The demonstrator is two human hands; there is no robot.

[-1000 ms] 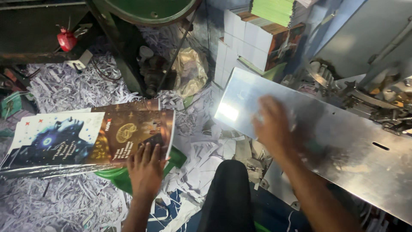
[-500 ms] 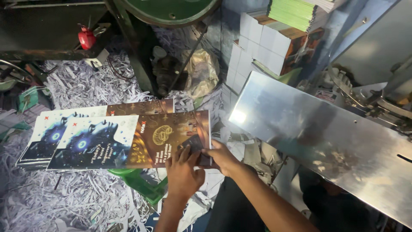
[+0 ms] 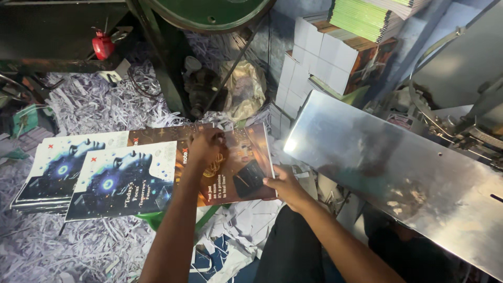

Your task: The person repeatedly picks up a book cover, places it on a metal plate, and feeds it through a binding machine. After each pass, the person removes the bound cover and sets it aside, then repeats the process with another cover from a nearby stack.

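The printed cover sheet (image 3: pixel 173 173), pale blue on one half and dark brown on the other, is lying flat atop a stack amid paper shreds (image 3: pixel 89 99). My left hand (image 3: pixel 207 149) is pressing down with curled fingers; my right hand (image 3: pixel 283 186) is pinching its lower right corner.

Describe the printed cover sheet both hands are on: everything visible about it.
The top cover sheet is a wide, glossy printed sheet lying flat on a stack: pale left half with a blue glowing head, brown right half with gold artwork. The left hand presses on its brown half; the right hand grips its right edge. Paper shreds surround it.
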